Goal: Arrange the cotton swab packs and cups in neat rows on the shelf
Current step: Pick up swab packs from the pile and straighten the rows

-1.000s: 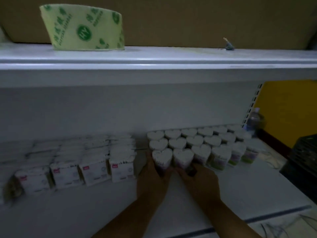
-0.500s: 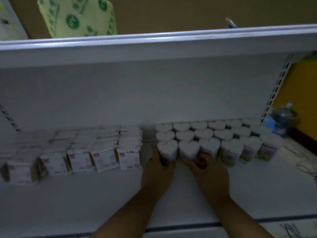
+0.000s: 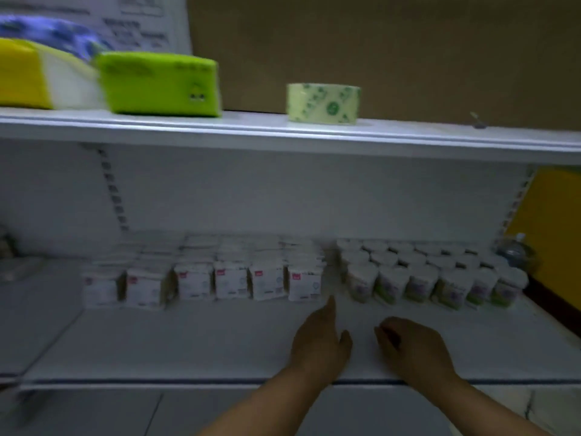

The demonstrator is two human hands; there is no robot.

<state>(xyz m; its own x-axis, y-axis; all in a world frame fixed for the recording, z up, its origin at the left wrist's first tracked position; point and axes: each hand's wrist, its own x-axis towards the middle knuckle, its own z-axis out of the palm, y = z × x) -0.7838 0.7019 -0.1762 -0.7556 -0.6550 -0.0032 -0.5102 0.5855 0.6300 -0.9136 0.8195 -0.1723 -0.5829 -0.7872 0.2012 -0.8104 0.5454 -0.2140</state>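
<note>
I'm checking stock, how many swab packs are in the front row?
6, side by side on the lower shelf, left of the cups: leftmost pack, second pack, third pack, fourth pack, fifth pack, rightmost pack. More stand behind, blurred.

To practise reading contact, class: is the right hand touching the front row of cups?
Apart. The head view shows bare shelf between the right hand and the front row of cups.

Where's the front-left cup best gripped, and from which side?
Grip the front-left cup round its side walls from the front, probably: it stands upright, with cups close behind and to its right, a gap to the packs on its left and bare shelf before it.
</note>
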